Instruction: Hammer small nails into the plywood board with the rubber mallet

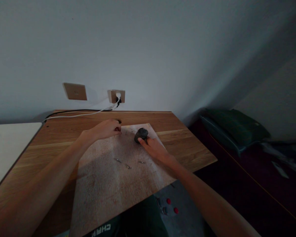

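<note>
My right hand is wrapped round a dark, rounded, stone-like object, held over the far right part of a mottled pale brown board. My left hand is closed near the board's far edge, its fingers curled and its thumb tucked in. Whether it pinches something small, I cannot make out. A small dark round thing shows just beyond its fingers. Nearer to me on the board lie several slim metal pieces, too small to name surely.
The board rests on a wooden table against a wall with a plugged socket. White and black cables run along the back. A white surface adjoins at left. Green cushions lie at right. Red round items are on the floor.
</note>
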Demonstrator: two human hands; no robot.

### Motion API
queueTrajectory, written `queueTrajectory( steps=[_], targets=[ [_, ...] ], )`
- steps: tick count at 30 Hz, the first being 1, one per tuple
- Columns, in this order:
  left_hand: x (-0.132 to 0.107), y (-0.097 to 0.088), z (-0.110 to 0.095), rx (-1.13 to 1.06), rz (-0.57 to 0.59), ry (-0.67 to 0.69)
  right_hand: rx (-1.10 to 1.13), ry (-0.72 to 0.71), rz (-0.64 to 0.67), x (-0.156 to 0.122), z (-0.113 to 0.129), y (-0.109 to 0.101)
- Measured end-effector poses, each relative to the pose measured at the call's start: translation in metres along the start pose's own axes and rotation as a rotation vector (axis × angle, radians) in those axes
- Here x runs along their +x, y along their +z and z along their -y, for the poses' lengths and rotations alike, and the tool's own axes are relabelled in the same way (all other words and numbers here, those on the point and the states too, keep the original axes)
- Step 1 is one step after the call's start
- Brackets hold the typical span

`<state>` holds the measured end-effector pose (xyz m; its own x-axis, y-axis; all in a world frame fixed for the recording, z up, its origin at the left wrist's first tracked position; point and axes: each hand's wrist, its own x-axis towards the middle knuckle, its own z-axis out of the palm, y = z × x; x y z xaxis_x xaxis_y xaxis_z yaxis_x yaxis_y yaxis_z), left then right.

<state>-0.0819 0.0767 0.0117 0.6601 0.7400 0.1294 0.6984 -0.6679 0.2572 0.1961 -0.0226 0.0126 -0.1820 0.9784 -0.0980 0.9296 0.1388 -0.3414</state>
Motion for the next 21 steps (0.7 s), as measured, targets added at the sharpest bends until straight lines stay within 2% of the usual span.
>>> queueTrajectory(
  steps=[16, 21],
  targets=[
    [0.001, 0.005, 0.006, -0.035, -0.005, 0.045, 0.021, 0.019, 0.021, 0.000, 0.001, -0.002],
    [-0.003, 0.003, 0.019, -0.049, 0.014, 0.003, 0.023, -0.011, 0.050, 0.008, 0.010, -0.011]
  ],
)
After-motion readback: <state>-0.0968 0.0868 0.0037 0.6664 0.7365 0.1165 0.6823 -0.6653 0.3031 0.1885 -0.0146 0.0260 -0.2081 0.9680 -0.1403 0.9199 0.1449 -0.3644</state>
